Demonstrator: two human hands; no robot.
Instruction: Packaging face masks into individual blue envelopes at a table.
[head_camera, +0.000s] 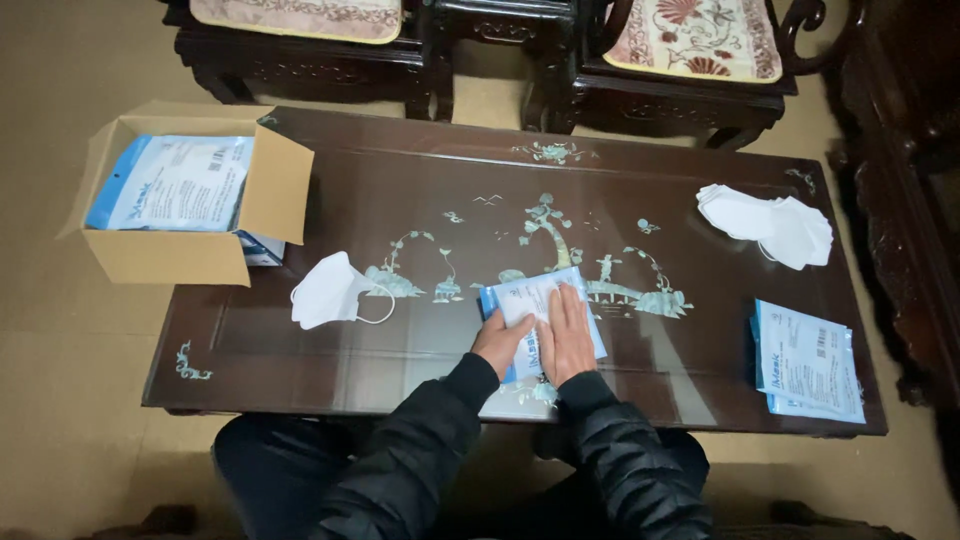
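A flat blue-and-white packet (543, 322) is lying mid-table near the front edge, a stack of similar packets (808, 362) is sitting near right, and an open cardboard box (190, 205) holding more is sitting far left.

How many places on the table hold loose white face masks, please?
2. One single white mask lies left of the left hand; a stack of white masks sits at the far right. The stack's own number cannot be told.
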